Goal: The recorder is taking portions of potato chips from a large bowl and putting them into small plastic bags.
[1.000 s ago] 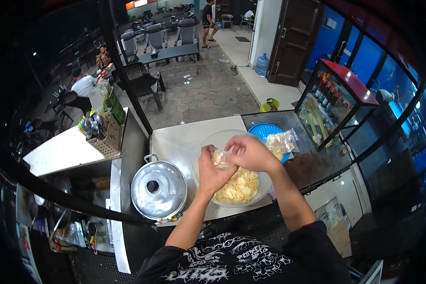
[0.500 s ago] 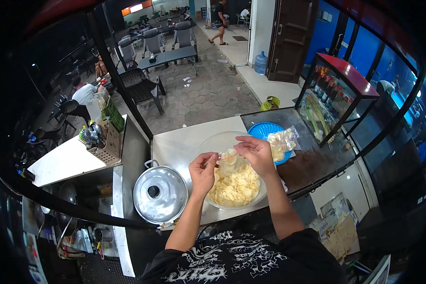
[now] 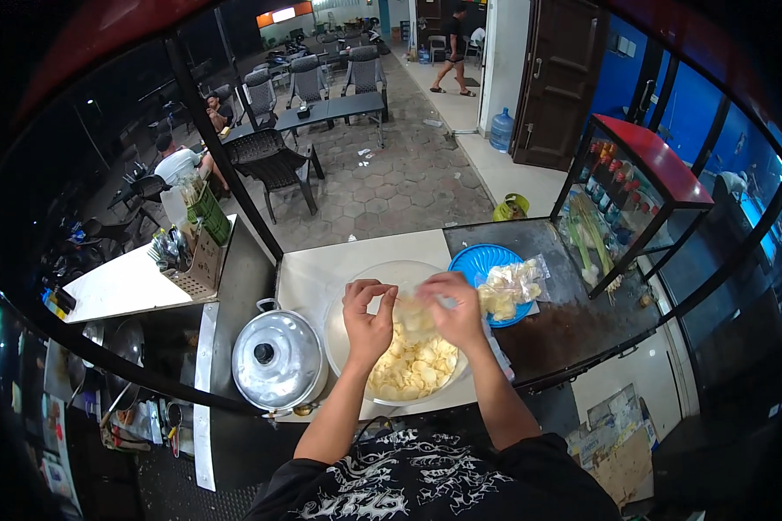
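Over a large clear bowl (image 3: 337, 352) of thin yellow chips (image 3: 413, 366), both my hands are raised at a small clear plastic bag (image 3: 415, 314). The bag is smeared by motion, with pale chips faintly showing inside. My left hand (image 3: 369, 317) is closed, thumb and forefinger pinching the bag's left upper corner. My right hand (image 3: 456, 311) is closed at the bag's right side, its fingers bent and partly blurred. To the right, a blue ribbed plate (image 3: 471, 260) carries several filled chip bags (image 3: 514, 285).
Left of the bowl stands a lidded metal pot (image 3: 278, 360). A perforated utensil basket (image 3: 195, 276) sits on the left counter. A glass case with a red top (image 3: 656, 156) holds bottles at the right. Dark cart posts (image 3: 222, 152) frame the counter. People are in the background.
The view has shifted, so the surroundings sit differently. The bag and my right fingers have become blurred with quick motion. My left hand keeps its pinch.
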Available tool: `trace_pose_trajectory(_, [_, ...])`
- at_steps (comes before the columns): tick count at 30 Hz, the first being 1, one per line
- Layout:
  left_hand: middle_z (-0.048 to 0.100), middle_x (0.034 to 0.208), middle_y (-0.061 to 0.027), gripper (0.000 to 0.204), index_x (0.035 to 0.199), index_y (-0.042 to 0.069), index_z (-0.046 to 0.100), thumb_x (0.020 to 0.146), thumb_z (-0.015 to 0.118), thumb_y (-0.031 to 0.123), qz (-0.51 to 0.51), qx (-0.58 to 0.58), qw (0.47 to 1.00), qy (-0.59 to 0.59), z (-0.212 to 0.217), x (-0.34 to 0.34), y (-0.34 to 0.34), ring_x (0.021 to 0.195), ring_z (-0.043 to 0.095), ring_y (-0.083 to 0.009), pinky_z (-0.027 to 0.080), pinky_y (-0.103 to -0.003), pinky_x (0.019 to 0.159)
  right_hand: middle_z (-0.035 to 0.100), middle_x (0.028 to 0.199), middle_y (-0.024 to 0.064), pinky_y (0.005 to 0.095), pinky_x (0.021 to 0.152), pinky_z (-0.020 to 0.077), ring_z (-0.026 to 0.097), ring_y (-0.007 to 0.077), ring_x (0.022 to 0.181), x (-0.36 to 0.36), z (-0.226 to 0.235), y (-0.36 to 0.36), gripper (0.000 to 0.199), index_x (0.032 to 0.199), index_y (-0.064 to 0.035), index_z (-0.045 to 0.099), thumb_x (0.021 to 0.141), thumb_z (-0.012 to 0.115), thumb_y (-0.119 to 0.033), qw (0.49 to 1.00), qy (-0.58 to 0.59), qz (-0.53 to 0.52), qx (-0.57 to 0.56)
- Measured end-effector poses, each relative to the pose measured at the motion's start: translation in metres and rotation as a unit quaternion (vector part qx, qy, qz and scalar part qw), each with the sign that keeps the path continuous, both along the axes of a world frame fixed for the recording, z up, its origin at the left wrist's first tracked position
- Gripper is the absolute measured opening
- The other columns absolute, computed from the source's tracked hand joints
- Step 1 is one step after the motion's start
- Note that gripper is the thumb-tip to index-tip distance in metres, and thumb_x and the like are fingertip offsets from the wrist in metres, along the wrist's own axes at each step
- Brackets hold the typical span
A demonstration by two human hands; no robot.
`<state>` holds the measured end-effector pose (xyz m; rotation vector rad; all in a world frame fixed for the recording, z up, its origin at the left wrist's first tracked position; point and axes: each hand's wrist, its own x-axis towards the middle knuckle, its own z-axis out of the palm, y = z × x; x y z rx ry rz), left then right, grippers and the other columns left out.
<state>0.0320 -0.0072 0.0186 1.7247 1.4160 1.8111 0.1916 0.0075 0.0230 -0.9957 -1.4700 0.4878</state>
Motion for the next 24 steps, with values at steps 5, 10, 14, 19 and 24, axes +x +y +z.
trace_pose_trajectory(5, [0.060,0.083,-0.0081,0.011,0.079,0.003,0.066,0.079,0.070,0.013,0.005,-0.001,1.000,0.005,0.001,0.018,0.003,0.085,0.053,-0.0241,0.038,-0.035,0.081,0.067,0.084,0.0069,0.0295,0.068,0.0454,0.060,0.0192,0.083,0.012,-0.009,0.011,0.008,0.084,-0.0058,0.072,0.077,0.071,-0.008,0.994,0.005,0.111,-0.009])
trace_pose_trajectory(10, [0.060,0.084,-0.0085,0.011,0.079,0.002,0.065,0.081,0.069,0.012,0.037,-0.012,0.999,-0.024,0.003,0.025,0.007,0.086,0.053,-0.0238,0.038,-0.035,0.081,0.067,0.083,0.0053,0.0268,0.064,0.0441,0.060,0.0164,0.080,0.027,-0.009,0.025,0.007,0.084,-0.0075,0.073,0.077,0.071,-0.009,0.992,0.027,0.122,-0.026])
trace_pose_trajectory(14, [0.059,0.084,-0.0095,0.011,0.079,0.000,0.064,0.081,0.068,0.011,0.036,-0.010,0.999,-0.033,0.005,0.034,0.005,0.084,0.054,-0.0245,0.041,-0.034,0.079,0.067,0.082,0.0048,0.0270,0.063,0.0450,0.059,0.0147,0.077,0.031,-0.011,0.031,0.007,0.085,-0.0065,0.072,0.079,0.070,-0.008,0.984,0.014,0.179,-0.013])
trace_pose_trajectory(19, [0.061,0.090,-0.0093,0.012,0.082,-0.002,0.065,0.084,0.067,0.010,0.040,-0.037,0.997,-0.061,0.000,0.036,0.003,0.088,0.057,-0.0187,0.044,-0.030,0.078,0.067,0.080,0.0024,0.0230,0.064,0.0459,0.058,0.0083,0.070,0.044,-0.019,0.043,0.008,0.089,-0.0027,0.069,0.086,0.067,-0.010,0.962,0.118,0.225,-0.105])
trace_pose_trajectory(24, [0.066,0.089,-0.0087,0.016,0.093,-0.007,0.066,0.087,0.064,0.008,-0.120,-0.181,0.937,-0.272,-0.014,0.031,-0.004,0.083,0.061,-0.0110,0.049,-0.024,0.076,0.068,0.077,0.0022,0.0207,0.061,0.0464,0.059,0.0073,0.066,0.038,-0.014,0.034,0.011,0.089,-0.0008,0.068,0.087,0.066,-0.012,0.930,0.181,0.261,-0.187])
